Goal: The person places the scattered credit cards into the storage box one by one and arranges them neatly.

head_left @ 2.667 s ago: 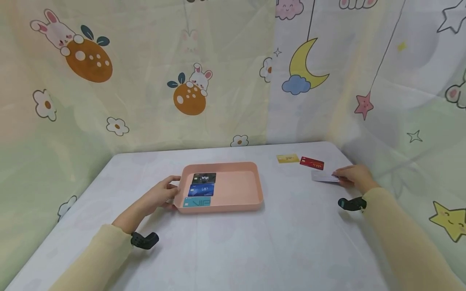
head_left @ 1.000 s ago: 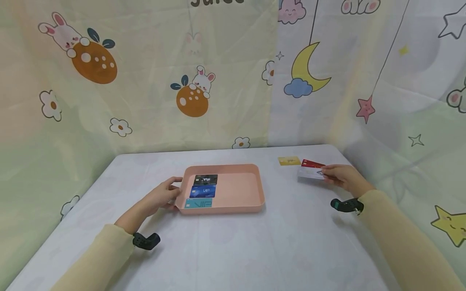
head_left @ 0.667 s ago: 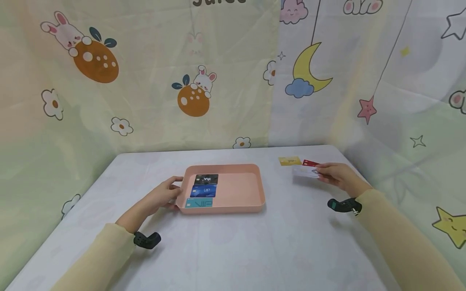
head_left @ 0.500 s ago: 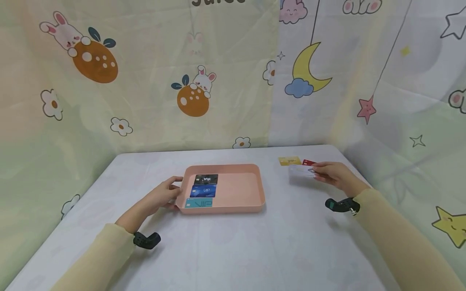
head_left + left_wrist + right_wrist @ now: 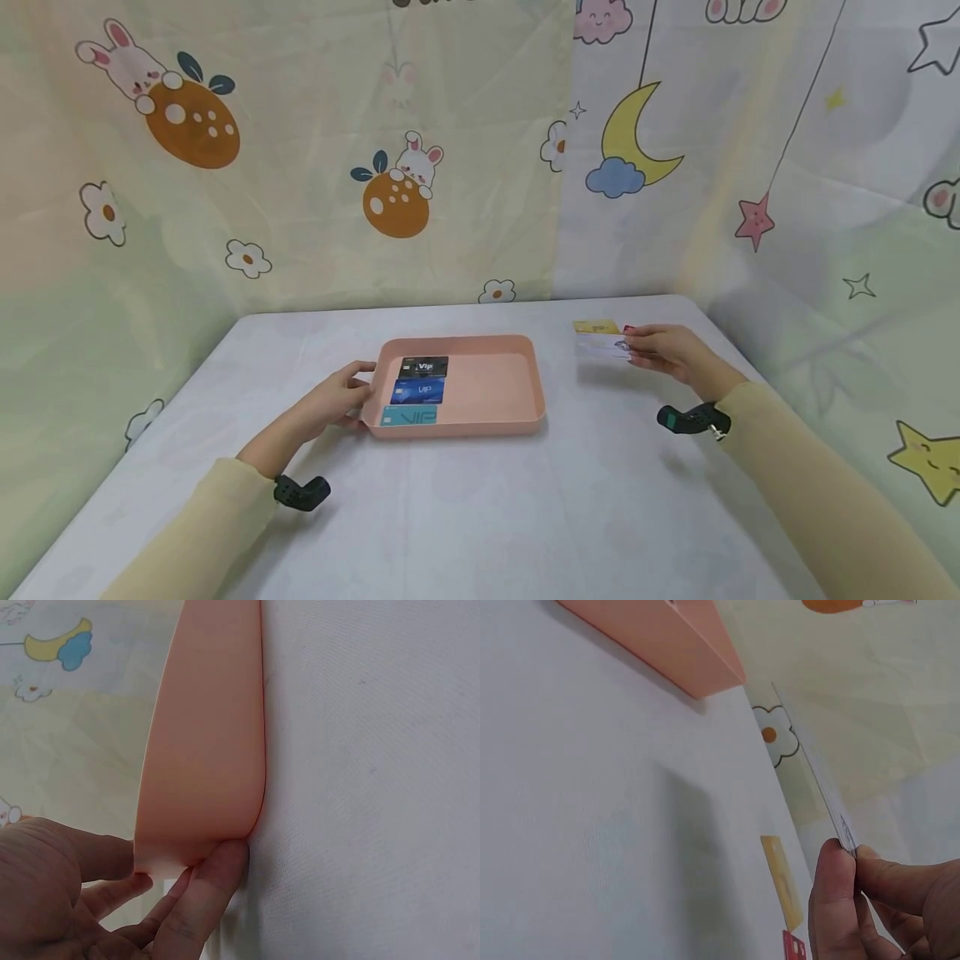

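My left hand (image 5: pixel 327 404) holds the left end of a shallow pink tray (image 5: pixel 495 387). In the left wrist view its thumb (image 5: pixel 214 881) presses low on the end wall, and another finger reaches the rim. Inside the tray, a black VIP card (image 5: pixel 423 367), a blue one (image 5: pixel 417 391) and a teal one (image 5: pixel 408 415) lie in a column on the left. My right hand (image 5: pixel 671 354) pinches a white card (image 5: pixel 600 347) between thumb and fingers, raised over the table with a shadow beneath. Just behind it lie a gold card (image 5: pixel 595 327) and a mostly hidden red card (image 5: pixel 791 947).
A white cloth covers the table (image 5: pixel 465 508). Printed fabric curtains (image 5: pixel 300 167) stand along its back and sides. Both wrists carry a black device, such as the left wrist's camera band (image 5: pixel 302 493).
The white card has risen from the table at the right. My right hand has carried it leftward, past the red card to the front of the gold one. The left hand stays at the tray.
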A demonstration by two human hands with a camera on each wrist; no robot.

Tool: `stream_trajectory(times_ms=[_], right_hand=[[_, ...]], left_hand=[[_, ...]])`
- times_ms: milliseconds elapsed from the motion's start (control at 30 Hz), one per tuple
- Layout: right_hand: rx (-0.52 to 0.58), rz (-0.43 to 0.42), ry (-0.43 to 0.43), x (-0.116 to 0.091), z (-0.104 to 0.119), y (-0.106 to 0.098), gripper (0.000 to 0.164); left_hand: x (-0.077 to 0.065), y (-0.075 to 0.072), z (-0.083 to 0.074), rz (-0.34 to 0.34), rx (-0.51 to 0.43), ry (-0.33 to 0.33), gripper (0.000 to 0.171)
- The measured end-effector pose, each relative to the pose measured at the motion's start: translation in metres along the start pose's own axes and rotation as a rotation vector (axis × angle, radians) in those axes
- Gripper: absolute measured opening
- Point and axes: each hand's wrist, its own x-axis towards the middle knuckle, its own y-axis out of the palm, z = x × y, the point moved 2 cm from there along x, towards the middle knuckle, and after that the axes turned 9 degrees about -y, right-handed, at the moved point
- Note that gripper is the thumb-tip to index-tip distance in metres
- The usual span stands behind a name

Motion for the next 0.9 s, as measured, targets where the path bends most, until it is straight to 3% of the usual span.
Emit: stream_trajectory(times_ms=[367, 600, 900], right_hand=[[-0.001, 0.016, -0.037, 0.005, 0.009, 0.036, 0.056], [0.001, 0.031, -0.007, 0.005, 0.010, 0.055, 0.053], [-0.038, 0.098, -0.084, 0.003, 0.015, 0.086, 0.048]], left_hand=[[0.003, 0.000, 0.000, -0.009, -0.011, -0.020, 0.059], [-0.001, 0.002, 0.000, 0.003, -0.008, -0.002, 0.059], [0.002, 0.000, -0.001, -0.006, 0.020, -0.015, 0.058]])
